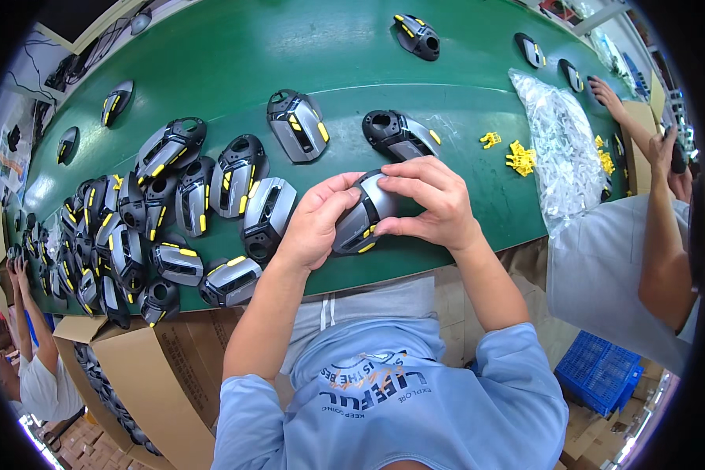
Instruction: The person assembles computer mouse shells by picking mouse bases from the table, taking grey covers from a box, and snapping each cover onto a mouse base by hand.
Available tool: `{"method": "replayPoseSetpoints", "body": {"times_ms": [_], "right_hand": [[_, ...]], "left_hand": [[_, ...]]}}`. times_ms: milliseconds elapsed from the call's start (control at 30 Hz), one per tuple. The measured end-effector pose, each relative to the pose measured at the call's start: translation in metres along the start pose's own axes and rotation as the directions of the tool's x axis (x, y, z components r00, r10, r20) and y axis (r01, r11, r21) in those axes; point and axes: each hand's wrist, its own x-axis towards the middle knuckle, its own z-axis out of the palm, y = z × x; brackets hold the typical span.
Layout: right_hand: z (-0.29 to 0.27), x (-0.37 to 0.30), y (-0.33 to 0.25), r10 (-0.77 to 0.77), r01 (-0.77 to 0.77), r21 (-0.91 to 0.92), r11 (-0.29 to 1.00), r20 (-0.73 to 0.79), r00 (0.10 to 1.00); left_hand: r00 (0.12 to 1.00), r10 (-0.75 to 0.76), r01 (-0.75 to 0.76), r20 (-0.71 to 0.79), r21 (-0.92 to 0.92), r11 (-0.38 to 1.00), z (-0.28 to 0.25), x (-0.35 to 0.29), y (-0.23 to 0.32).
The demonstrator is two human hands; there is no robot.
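Between both my hands, just over the near edge of the green table [345, 70], is a black and grey computer mouse shell [360, 223] with yellow side buttons. My left hand [319, 219] grips its left side, thumb on the upper part. From the right, my right hand [435, 196] pinches it with fingers on the far end and thumb on the side. Fingers partly cover the shell. Similar mouse shells lie close by: one [268, 218] beside my left hand, another [399, 135] beyond my right hand, and one [298, 125] farther back.
Many mouse shells [125, 251] are heaped at the left. Small yellow plastic parts [521, 159] lie right, beside a clear bag [556, 141] of pale pieces. Below the table stand a cardboard box [176, 376] and a blue crate [599, 372]. Co-workers sit at both sides.
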Motion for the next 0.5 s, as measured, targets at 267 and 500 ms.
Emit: {"method": "replayPoseSetpoints", "body": {"times_ms": [267,500], "right_hand": [[0.003,-0.006,-0.002,0.244,-0.261,0.251,0.932,0.095,0.965],[0.003,-0.01,0.003,0.249,-0.274,0.423,0.864,0.113,0.962]], "left_hand": [[1.0,0.028,-0.029,0.01,0.015,0.999,0.0,-0.003,-0.003],[0.991,-0.023,0.022,0.132,0.009,1.0,-0.004,0.0,0.004]]}}
